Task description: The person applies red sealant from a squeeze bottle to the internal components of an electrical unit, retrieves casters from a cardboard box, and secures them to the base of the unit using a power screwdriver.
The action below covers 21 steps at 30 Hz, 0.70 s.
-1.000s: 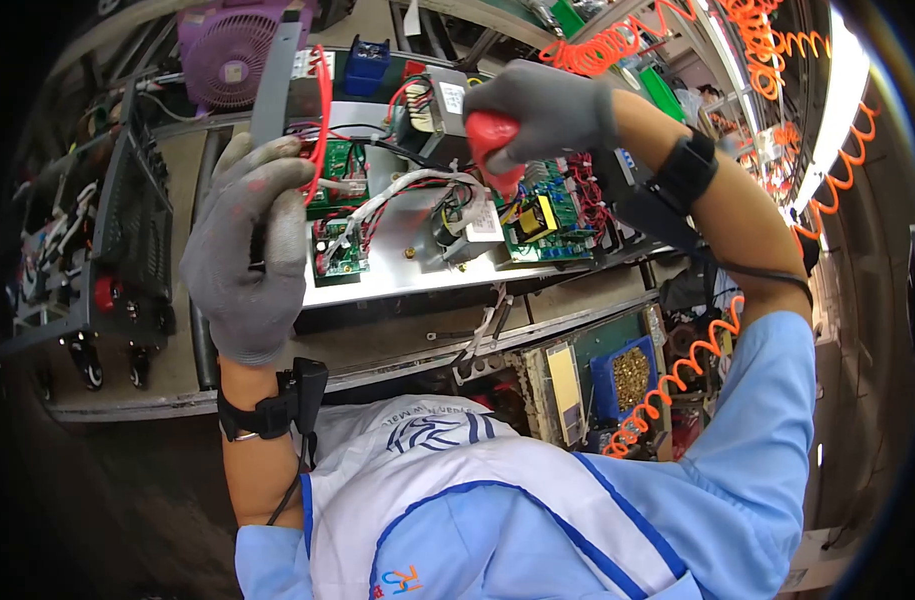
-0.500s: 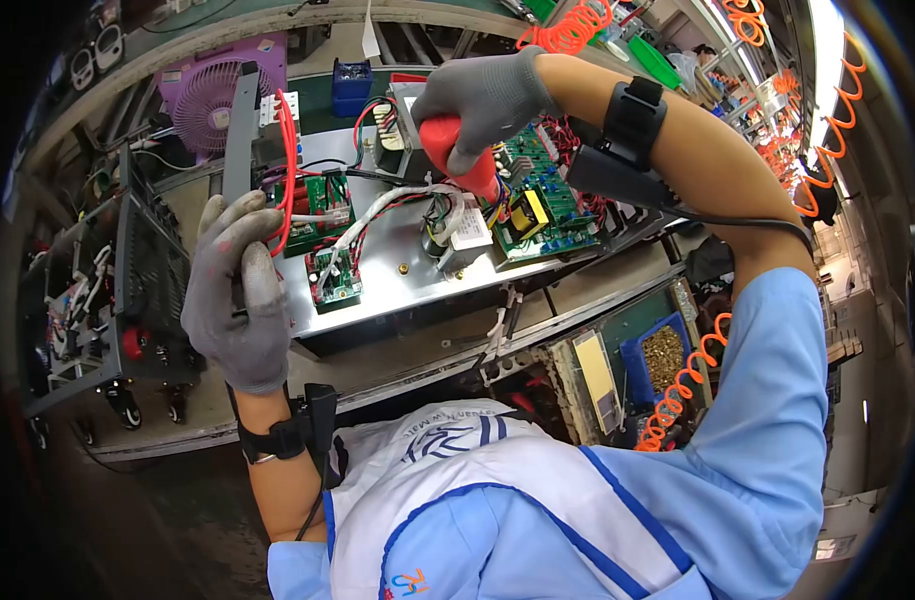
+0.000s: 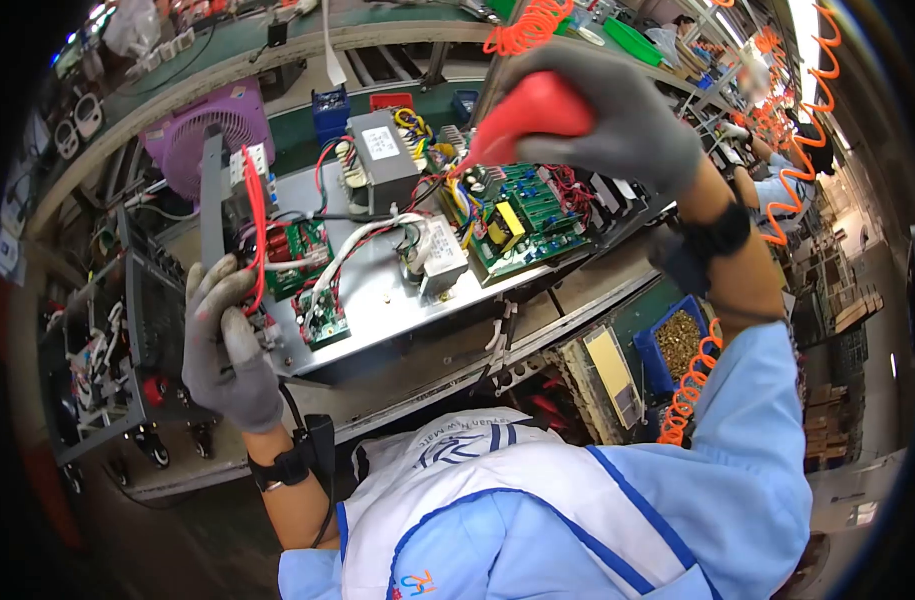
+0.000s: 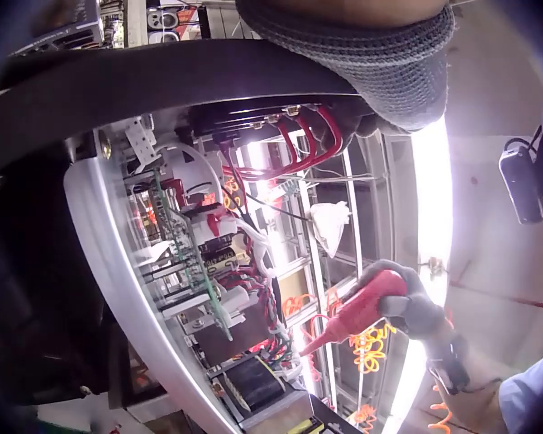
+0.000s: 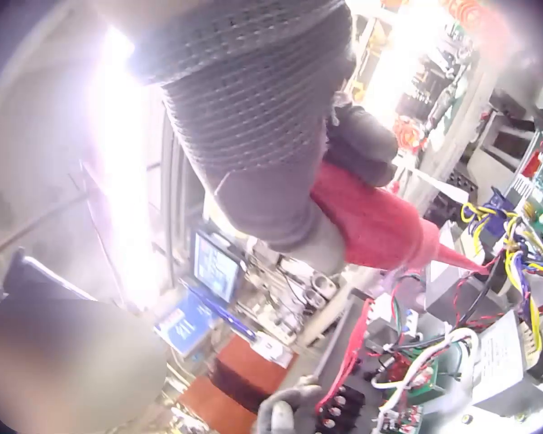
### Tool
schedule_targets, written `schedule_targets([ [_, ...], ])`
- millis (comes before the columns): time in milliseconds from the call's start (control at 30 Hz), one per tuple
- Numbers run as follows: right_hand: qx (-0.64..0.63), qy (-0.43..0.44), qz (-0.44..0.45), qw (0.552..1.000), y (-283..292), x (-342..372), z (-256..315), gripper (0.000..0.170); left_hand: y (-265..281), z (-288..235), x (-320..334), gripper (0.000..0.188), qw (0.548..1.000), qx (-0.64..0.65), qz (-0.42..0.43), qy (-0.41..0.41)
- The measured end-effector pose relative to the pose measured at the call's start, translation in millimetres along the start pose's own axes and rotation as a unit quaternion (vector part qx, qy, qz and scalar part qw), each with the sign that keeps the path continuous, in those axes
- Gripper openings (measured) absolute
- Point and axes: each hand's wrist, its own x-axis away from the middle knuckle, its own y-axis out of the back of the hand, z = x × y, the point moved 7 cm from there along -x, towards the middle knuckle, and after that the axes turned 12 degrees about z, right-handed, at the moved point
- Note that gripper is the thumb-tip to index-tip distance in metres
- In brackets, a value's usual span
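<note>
My gloved right hand [image 3: 637, 130] grips a red squeeze bottle [image 3: 537, 115] with a long tapered nozzle. In the right wrist view the bottle [image 5: 371, 217] points its tip at bundled yellow, blue and black wires [image 5: 525, 271]. The tip comes down between a grey transformer [image 3: 382, 145] with a white label and a large green circuit board [image 3: 532, 205]. At the chassis's left end, my gloved left hand [image 3: 227, 345] holds the upright grey panel [image 3: 213, 195] near its lower end, beside red cables [image 3: 255, 210]. A bright metal base plate [image 3: 387, 285] carries the boards.
A purple fan [image 3: 202, 140] stands behind the panel. Left of the chassis is another dark wheeled housing [image 3: 107, 360]. A blue bin of small brass-coloured parts [image 3: 677, 340] sits at the near right, beside an orange coiled hose [image 3: 689, 395]. Further blue bins [image 3: 330, 115] stand at the back.
The right hand has moved right and drawn back with the red bottle, uncovering the transformer and the wires. The left hand keeps its place at the panel while the head view shifts.
</note>
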Motion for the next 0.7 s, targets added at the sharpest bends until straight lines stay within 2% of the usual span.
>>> schedule_targets([
  [100, -0.101, -0.166, -0.159, 0.968, 26, 77, -2, 0.041, -1, -1, 0, 0.026, 0.999, -0.009, 0.037, -0.012],
  [200, -0.236, -0.305, -0.332, 0.861, 18, 162, -2, 0.043, -3, 0, 2, 0.027, 1.0, 0.001, 0.019, 0.007],
  [267, -0.34, -0.287, -0.428, 0.787, -2, 203, 3, 0.041, -4, -2, 1, 0.03, 1.0, -0.01, 0.008, 0.022],
  [300, -0.338, -0.29, -0.431, 0.785, -13, 217, 5, 0.041, -4, 0, 3, 0.031, 0.999, -0.002, -0.005, 0.034],
  [367, -0.195, -0.313, -0.44, 0.819, -26, 238, 15, 0.045, -5, 3, 6, 0.032, 0.999, 0.002, -0.015, 0.047],
  [400, -0.198, -0.313, -0.441, 0.818, -35, 242, 15, 0.045, -4, 4, 6, 0.032, 0.999, -0.003, -0.015, 0.047],
  [467, -0.111, -0.297, -0.397, 0.861, -44, 238, 22, 0.049, -3, 5, 6, 0.032, 0.999, -0.009, -0.015, 0.047],
  [533, 0.001, -0.278, -0.285, 0.917, -45, 229, 27, 0.056, -4, 5, 6, 0.033, 0.999, -0.002, -0.011, 0.041],
  [600, 0.075, -0.26, -0.244, 0.931, -46, 224, 33, 0.058, -4, 7, 7, 0.033, 0.999, -0.005, -0.013, 0.045],
  [700, 0.08, -0.269, -0.259, 0.924, -56, 237, 34, 0.06, -3, 5, 7, 0.032, 0.999, -0.014, -0.015, 0.05],
])
